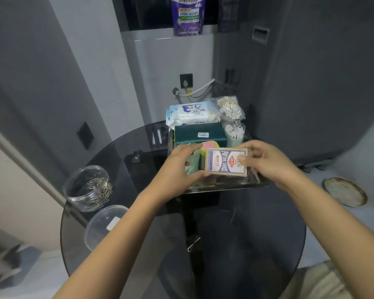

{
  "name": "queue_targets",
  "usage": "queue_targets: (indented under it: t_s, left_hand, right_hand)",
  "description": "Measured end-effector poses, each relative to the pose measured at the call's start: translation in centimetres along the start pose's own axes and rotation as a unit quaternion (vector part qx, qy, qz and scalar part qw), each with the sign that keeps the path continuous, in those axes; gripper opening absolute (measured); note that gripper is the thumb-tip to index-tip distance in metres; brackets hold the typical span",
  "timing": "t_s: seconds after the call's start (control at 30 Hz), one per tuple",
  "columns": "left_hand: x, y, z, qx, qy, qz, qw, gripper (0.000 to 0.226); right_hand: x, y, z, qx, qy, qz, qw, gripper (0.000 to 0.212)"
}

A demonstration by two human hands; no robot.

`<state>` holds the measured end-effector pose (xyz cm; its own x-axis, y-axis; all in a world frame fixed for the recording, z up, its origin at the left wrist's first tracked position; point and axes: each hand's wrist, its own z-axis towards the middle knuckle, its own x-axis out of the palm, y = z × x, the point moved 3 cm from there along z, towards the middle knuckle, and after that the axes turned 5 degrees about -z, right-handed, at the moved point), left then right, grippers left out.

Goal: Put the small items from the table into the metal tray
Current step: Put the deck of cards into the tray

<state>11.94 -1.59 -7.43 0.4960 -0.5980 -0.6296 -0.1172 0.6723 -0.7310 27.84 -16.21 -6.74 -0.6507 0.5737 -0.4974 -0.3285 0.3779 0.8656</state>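
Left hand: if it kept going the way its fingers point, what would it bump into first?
Probably the pink-and-yellow block just past the left hand, which grips the blue-and-white playing card box; depth is hard to judge.

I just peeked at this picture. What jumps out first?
The box of playing cards, right in the middle, held by the left hand and right hand over the crowded metal tray. Next, the clear jar of safety pins at the left edge of the round glass table, with its lid lying beside it.
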Motion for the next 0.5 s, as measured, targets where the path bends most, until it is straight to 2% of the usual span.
queue_targets:
  t_s: [0.17, 0.27, 0.4, 0.5]
  left_hand:
    - [0.8, 0.7, 0.6, 0.036, -0.038, 0.083, 0.995, 0.054]
    - [1.7, 1.0, 1.0, 0.050, -0.012, 0.129, 0.990, 0.055]
    - [2.8, 1.5, 1.1, 0.071, 0.006, 0.183, 0.981, 0.056]
    - [3.0, 1.7, 1.4, 0.076, 0.005, 0.198, 0.977, 0.056]
  right_hand:
    - [-2.9, -2.6, 1.2, -0.031, -0.096, -0.063, 0.993, 0.032]
    - [-3.2, -4.2, 2.2, -0.016, -0.134, -0.100, 0.986, 0.033]
    - [-2.3, -4.4, 4.0, -0.026, -0.154, -0.107, 0.982, 0.022]
    - [-1.6, -4.1, 5.1, -0.037, -0.129, -0.100, 0.986, 0.020]
